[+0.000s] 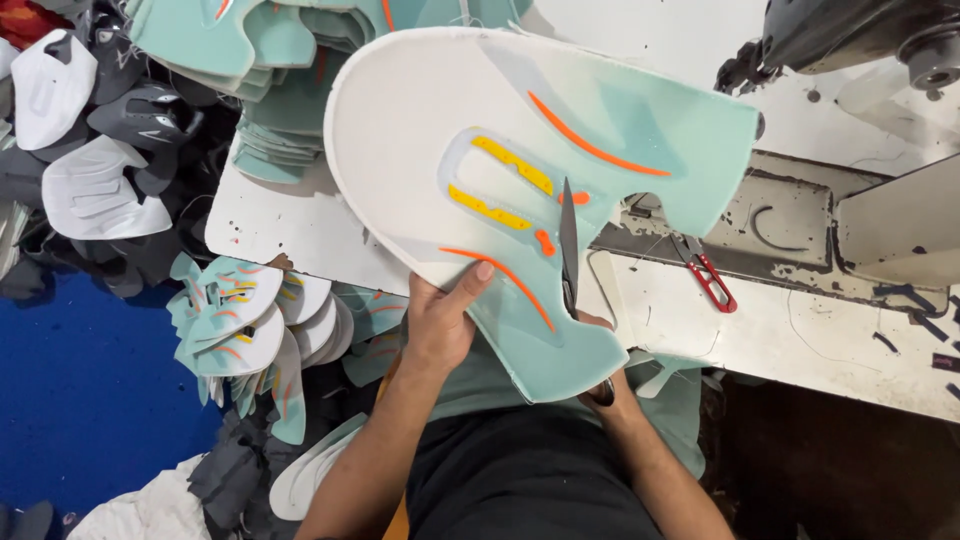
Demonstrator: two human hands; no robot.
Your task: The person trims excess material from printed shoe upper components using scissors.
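My left hand grips the near edge of a large flat shoe upper piece, white and mint green with orange stripes and yellow strips around a central cut-out. It is held up above the white work table. My right hand, mostly hidden behind the piece, holds dark scissors whose blade points up over the piece next to the cut-out.
A sewing machine stands at the back right. Red thread snips lie on the table. Stacks of mint pieces sit at the back. More mint pieces and grey and white pieces are heaped at the left over a blue floor.
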